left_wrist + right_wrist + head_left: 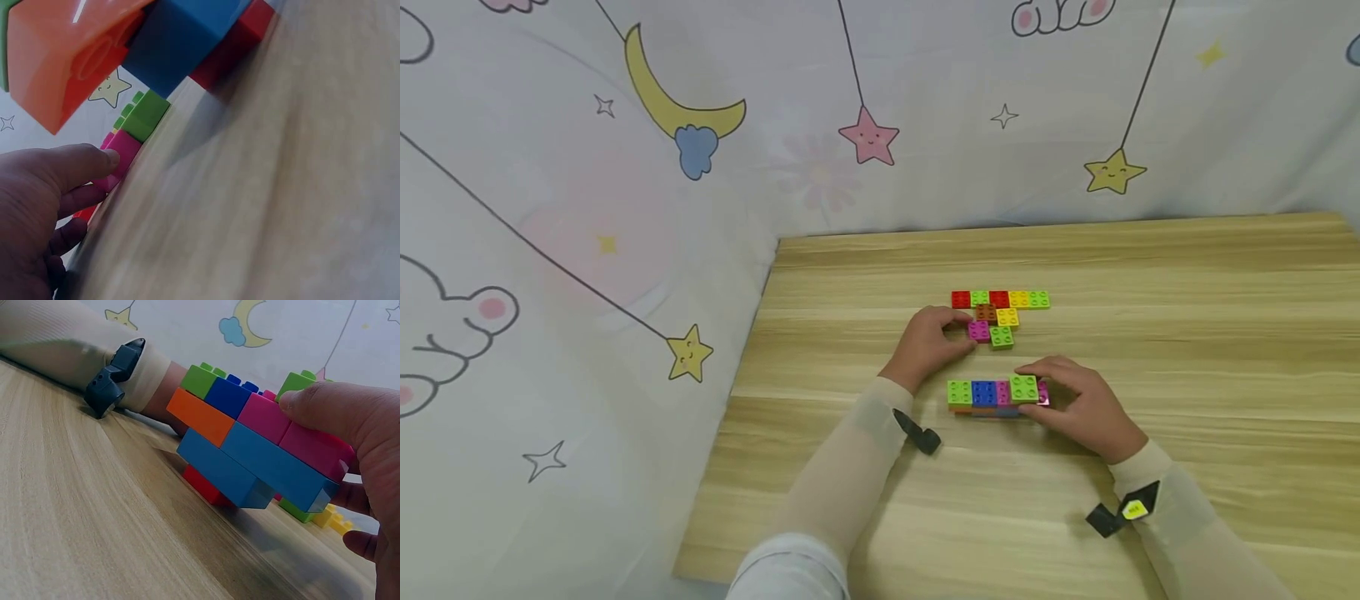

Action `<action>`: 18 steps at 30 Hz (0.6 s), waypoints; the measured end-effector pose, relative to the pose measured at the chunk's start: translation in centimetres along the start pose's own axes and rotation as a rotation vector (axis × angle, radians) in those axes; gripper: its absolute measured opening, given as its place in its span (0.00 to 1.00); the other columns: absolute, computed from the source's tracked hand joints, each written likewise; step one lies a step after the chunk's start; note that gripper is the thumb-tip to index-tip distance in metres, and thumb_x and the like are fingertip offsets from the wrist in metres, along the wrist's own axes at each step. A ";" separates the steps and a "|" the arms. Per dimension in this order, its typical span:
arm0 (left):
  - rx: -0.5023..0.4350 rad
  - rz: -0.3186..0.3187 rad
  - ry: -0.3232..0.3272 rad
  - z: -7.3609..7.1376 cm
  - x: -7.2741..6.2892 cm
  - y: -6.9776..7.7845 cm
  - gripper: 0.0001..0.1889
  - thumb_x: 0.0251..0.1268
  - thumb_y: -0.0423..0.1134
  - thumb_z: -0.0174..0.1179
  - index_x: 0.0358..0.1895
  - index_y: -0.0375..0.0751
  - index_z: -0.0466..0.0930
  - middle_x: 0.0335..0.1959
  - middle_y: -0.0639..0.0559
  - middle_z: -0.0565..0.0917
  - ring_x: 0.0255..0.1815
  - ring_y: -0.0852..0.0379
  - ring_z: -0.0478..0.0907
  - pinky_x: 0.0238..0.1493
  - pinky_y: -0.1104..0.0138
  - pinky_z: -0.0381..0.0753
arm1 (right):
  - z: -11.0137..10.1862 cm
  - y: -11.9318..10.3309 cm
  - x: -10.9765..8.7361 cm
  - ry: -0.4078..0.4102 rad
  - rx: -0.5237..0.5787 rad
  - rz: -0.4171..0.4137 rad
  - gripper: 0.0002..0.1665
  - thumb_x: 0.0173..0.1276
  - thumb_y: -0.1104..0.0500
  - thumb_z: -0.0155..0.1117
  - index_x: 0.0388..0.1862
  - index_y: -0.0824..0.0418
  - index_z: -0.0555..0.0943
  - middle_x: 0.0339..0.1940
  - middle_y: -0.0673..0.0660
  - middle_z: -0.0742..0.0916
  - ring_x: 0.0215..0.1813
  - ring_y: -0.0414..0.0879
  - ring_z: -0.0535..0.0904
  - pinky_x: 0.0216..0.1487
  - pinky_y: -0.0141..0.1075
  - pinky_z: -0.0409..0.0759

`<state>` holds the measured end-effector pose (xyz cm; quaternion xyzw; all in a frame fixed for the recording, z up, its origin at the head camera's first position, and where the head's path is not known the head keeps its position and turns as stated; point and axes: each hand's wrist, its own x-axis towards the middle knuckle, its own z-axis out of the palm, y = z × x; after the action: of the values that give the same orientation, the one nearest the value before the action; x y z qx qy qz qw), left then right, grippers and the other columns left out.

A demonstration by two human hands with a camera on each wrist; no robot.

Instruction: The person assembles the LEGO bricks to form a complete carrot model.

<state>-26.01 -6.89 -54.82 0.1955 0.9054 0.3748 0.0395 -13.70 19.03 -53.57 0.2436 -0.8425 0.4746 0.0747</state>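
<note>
A stack of toy building bricks [272,450] stands on the table: a red brick [205,484] at the bottom, blue and orange bricks above, then green, blue and magenta ones. My right hand [1086,408] pinches a light green brick [1024,388] at the right end of the stack's top, thumb on the near side, forefinger on the far side. Farther back, my left hand [931,343] pinches a magenta brick [978,332] between thumb and fingers. That brick sits beside another green brick [1002,337], with brown [986,312] and yellow [1008,317] ones just behind.
Behind the loose bricks lies a row of red, green and yellow bricks [999,299]. The wood-grain table [820,333] reaches to a white printed cloth [940,100] at the back and left. Each wrist wears a small black camera [925,438].
</note>
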 end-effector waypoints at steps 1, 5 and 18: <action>0.003 0.004 0.001 0.0 0.0 0.0 0.19 0.60 0.48 0.75 0.55 0.51 0.90 0.54 0.59 0.88 0.57 0.58 0.79 0.62 0.65 0.76 | 0.0 0.0 0.0 0.000 0.000 0.000 0.32 0.50 0.64 0.87 0.56 0.50 0.87 0.52 0.45 0.89 0.57 0.36 0.81 0.62 0.22 0.71; -0.011 0.004 0.001 0.0 0.0 0.1 0.17 0.61 0.47 0.75 0.53 0.52 0.90 0.51 0.61 0.88 0.52 0.60 0.79 0.59 0.65 0.77 | 0.0 0.0 0.0 -0.001 -0.004 0.005 0.31 0.51 0.63 0.86 0.56 0.50 0.87 0.52 0.45 0.89 0.57 0.36 0.81 0.62 0.22 0.71; -0.299 -0.035 0.052 -1.5 -3.4 1.3 0.15 0.62 0.47 0.75 0.52 0.60 0.89 0.41 0.59 0.84 0.44 0.58 0.77 0.45 0.63 0.80 | 0.0 -0.5 0.0 0.001 -0.011 0.005 0.29 0.55 0.61 0.85 0.56 0.51 0.87 0.52 0.48 0.89 0.56 0.40 0.82 0.62 0.22 0.71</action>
<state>-22.83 -8.35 -53.12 0.1620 0.8434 0.5097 0.0513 -13.46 18.84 -53.19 0.2408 -0.8457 0.4702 0.0755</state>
